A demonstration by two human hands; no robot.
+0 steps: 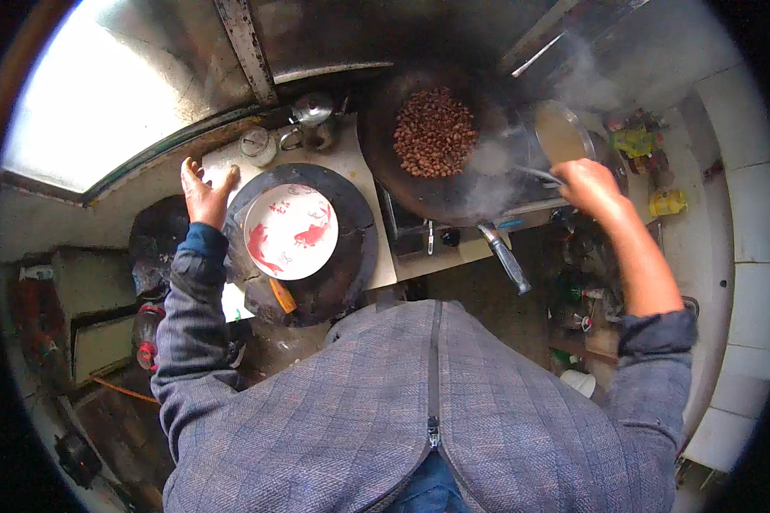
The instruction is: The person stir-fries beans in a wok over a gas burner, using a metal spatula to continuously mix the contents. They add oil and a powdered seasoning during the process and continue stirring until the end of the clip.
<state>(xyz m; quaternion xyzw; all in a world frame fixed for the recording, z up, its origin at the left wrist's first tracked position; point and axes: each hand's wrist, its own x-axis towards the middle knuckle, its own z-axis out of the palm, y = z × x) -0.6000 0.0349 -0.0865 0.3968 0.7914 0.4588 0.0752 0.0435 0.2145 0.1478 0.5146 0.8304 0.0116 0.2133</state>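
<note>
My right hand [590, 185] is closed around the thin handle of a metal ladle [541, 175]. The ladle's round head blurs into steam over the right side of a dark wok [376, 158]. A heap of reddish-brown peanuts or beans [435, 132] lies in the wok. Beyond my right hand sits a metal pan [586, 128] of pale, cloudy liquid. My left hand [205, 192] is raised with fingers apart and nothing in it, left of a white plate [304, 235] with red fish patterns. That plate rests on a round dark chopping board [355, 256].
An orange knife handle [282, 295] juts from beneath the plate. A glass jar [257, 145] and a shiny metal pot [314, 111] stand behind the board. The wok's handle [506, 261] points toward me. Yellow-green packets [635, 141] and a yellow container [667, 203] are at the right.
</note>
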